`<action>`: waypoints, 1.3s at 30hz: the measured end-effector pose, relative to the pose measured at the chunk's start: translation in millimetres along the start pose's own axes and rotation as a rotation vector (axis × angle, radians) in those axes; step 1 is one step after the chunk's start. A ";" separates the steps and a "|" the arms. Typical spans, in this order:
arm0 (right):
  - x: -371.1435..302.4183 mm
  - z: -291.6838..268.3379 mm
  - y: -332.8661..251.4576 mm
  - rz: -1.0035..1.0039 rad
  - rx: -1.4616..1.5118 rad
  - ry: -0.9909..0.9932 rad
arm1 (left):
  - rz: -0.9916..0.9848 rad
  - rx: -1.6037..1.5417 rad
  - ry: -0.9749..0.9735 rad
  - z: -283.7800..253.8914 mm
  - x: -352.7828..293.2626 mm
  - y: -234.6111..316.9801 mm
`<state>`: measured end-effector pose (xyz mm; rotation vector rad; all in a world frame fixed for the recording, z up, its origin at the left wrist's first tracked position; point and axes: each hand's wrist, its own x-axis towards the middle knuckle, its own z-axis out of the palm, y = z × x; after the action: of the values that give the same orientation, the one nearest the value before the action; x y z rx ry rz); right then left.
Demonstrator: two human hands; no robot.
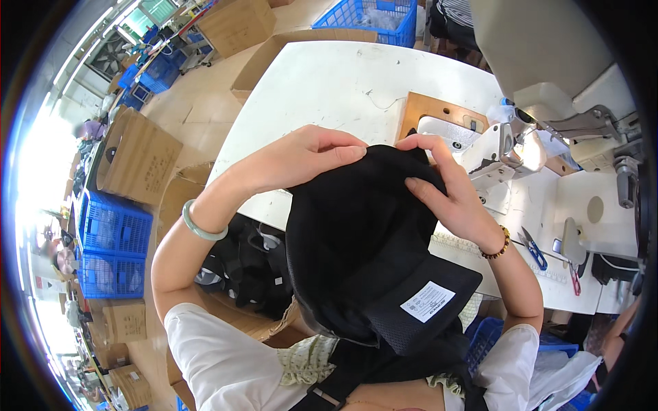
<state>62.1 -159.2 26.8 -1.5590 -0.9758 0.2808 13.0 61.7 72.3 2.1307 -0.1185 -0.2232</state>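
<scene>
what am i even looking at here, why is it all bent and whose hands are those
This is one picture from a wide fisheye camera worn on a person's head, looking down, so straight edges bend near the rim. The left hand and right hand are that person's own. Both grip the top of a black cap with a white label on its brim. Behind it is a white table with a sewing machine at the right, and blue-handled scissors lying near it.
</scene>
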 end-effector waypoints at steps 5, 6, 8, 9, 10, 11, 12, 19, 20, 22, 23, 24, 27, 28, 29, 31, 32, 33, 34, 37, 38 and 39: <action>1.5 -3.7 -8.9 0.152 -0.074 -0.073 | -0.026 0.161 -0.076 -0.5 5.5 11.2; 2.4 -3.6 -11.7 0.151 -0.076 -0.071 | -0.027 0.202 -0.076 0.3 4.9 11.9; 6.7 -3.3 -18.1 0.167 -0.207 -0.086 | -0.012 0.281 -0.012 5.2 1.2 16.2; 9.3 -2.2 -24.6 0.164 -0.207 -0.089 | 0.001 0.359 0.049 9.5 -1.3 17.8; 13.1 -1.4 -33.6 0.169 -0.410 -0.103 | 0.004 0.361 0.050 14.9 -3.4 19.6; 16.6 0.7 -38.9 0.173 -0.613 -0.117 | 0.099 0.447 0.128 21.7 -6.4 20.7; 20.4 4.2 -40.6 0.172 -0.614 -0.115 | 0.193 0.531 0.206 26.3 -9.2 21.5; 38.6 -20.5 -22.8 0.199 -0.589 -0.242 | 0.078 0.424 0.259 26.8 -14.4 16.4; 39.5 -23.2 -24.7 0.280 -0.536 -0.336 | 0.079 0.422 0.258 25.9 -14.6 16.4; 37.9 -22.8 -25.2 0.244 -0.525 -0.344 | 0.085 0.405 0.235 22.3 -13.7 17.7; 35.7 -20.7 -23.0 0.158 -0.508 -0.320 | 0.089 0.404 0.240 20.2 -12.8 17.4; 33.3 -18.0 -21.6 0.071 -0.491 -0.297 | 0.084 0.353 0.175 18.1 -11.7 15.6; 26.5 -10.9 -22.2 -0.029 -0.510 -0.224 | 0.048 0.315 0.027 17.1 -5.0 11.8; 26.8 -9.1 -23.2 0.003 -0.502 -0.253 | -0.018 0.320 -0.066 18.1 -4.5 8.6; 27.7 -5.3 -23.5 0.047 -0.514 -0.282 | -0.028 0.304 -0.049 19.2 -6.4 2.0; 30.4 0.1 -23.3 0.078 -0.537 -0.319 | 0.008 0.360 -0.027 19.8 -6.3 -5.0; 31.2 1.4 -22.8 0.055 -0.591 -0.336 | 0.039 0.412 -0.028 20.1 -6.8 -4.9; 32.3 3.6 -23.7 0.031 -0.643 -0.354 | 0.038 0.454 -0.034 20.2 -7.6 -4.6; 32.2 6.1 -31.0 0.021 -0.651 -0.368 | 0.036 0.448 -0.017 21.4 -9.1 3.2; 33.5 12.4 -48.1 -0.082 -1.096 -0.432 | 0.011 0.597 -0.030 25.1 -12.6 18.0; 33.9 12.9 -49.5 -0.088 -1.098 -0.437 | 0.029 0.629 -0.016 26.7 -13.4 20.9; 33.8 12.9 -51.1 -0.098 -1.125 -0.457 | 0.046 0.663 -0.004 27.3 -14.5 22.5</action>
<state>52.9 -129.7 81.2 -2.5006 -1.7292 -0.0188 -6.8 29.6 78.5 2.7818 -0.2738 -0.1750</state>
